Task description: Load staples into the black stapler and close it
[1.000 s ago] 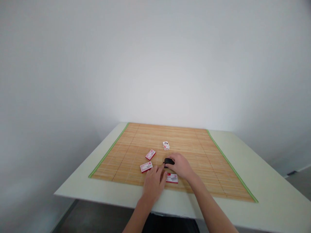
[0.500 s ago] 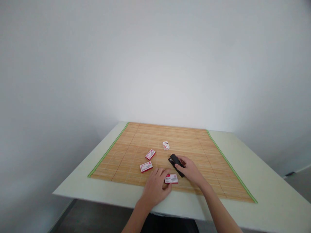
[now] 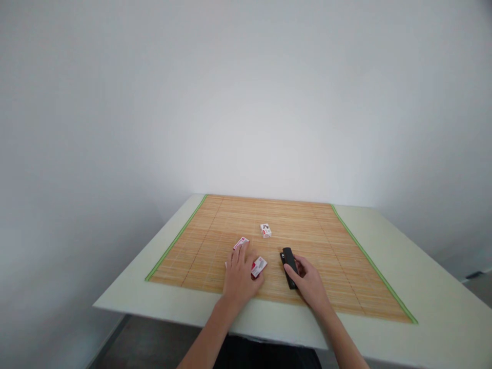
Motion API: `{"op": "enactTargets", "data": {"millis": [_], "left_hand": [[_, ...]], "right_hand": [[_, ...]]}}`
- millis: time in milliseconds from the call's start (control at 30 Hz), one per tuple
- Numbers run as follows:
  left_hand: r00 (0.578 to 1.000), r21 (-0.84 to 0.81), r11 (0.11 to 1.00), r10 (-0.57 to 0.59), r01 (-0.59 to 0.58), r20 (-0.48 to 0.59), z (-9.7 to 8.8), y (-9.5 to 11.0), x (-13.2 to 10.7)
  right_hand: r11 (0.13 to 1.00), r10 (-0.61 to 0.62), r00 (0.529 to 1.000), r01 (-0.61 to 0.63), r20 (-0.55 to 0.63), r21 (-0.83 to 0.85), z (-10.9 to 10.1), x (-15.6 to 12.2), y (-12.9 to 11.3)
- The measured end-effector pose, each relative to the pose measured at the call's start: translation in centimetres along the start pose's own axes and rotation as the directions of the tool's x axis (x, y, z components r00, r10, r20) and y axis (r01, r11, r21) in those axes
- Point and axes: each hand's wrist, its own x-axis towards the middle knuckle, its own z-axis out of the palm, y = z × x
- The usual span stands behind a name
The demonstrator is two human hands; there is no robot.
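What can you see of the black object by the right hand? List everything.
The black object is a slim oblong bar, dark and matte, plastic by the look of it. It lies flat on the bamboo mat, its long axis pointing away from the person. The right hand closes on its near end and its far end is free. A red-and-white box lies apart to its left, by the left hand. Finer detail is too small to tell.

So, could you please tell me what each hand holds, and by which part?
The right hand holds the black stapler by its near end; the left hand lies flat on red-and-white boxes, grip unclear.
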Motion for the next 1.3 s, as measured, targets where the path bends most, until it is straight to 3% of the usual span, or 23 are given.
{"op": "enactTargets", "data": {"millis": [133, 267, 433, 567, 700, 800, 933, 1000, 1067, 1167, 1300], "left_hand": [[0.999, 0.013, 1.000, 0.003, -0.004, 0.049, 0.7, -2.7, 1.5], [0.993, 0.070, 0.991, -0.116, 0.116, -0.008, 0.8, -5.9, 1.6], [0.956, 0.167, 0.943, -0.276, 0.289, -0.099, 0.0, -10.0, 1.0], [0.947, 0.197, 0.928, -0.299, 0.317, -0.113, -0.5, -11.3, 0.6], [0.950, 0.170, 0.937, -0.285, 0.305, -0.128, -1.2, -10.7, 1.1], [0.966, 0.110, 0.964, -0.229, 0.242, -0.121, -0.8, -8.2, 2.6], [1.000, 0.034, 0.999, -0.026, 0.027, -0.016, 2.3, -2.4, 5.9], [0.990, -0.036, 0.990, 0.134, -0.133, 0.034, 4.1, 0.3, 7.7], [0.982, -0.044, 0.983, 0.178, -0.175, 0.059, 5.4, 1.9, 9.3], [0.988, -0.020, 0.990, 0.141, -0.140, 0.070, 6.0, 1.6, 10.5], [0.997, 0.013, 0.998, 0.060, -0.061, 0.055, 4.3, -2.6, 10.0]], "right_hand": [[1.000, 0.000, 1.000, 0.000, 0.001, -0.012, 0.0, 0.1, 0.2], [0.999, -0.008, 1.000, 0.008, -0.003, -0.036, 0.0, 0.1, 0.3], [1.000, -0.010, 1.000, 0.011, 0.001, -0.028, 0.0, 0.0, 0.1], [1.000, 0.000, 1.000, 0.000, -0.002, -0.022, 0.2, 0.0, 0.2], [1.000, 0.000, 1.000, -0.001, -0.016, -0.029, 0.3, -0.1, 0.2], [0.999, -0.002, 1.000, 0.002, -0.008, -0.040, 0.3, -0.1, 0.1], [0.999, 0.008, 1.000, -0.009, -0.014, -0.040, 0.3, -0.1, 0.2], [0.999, 0.015, 1.000, -0.015, -0.007, -0.034, 0.3, 0.0, 0.3], [0.999, 0.020, 1.000, -0.020, 0.003, -0.032, 0.4, 0.0, 0.4], [0.999, 0.018, 1.000, -0.018, -0.001, -0.037, 0.5, 0.0, 0.4], [0.999, 0.017, 1.000, -0.017, -0.006, -0.045, 0.6, 0.1, 0.4]]}}
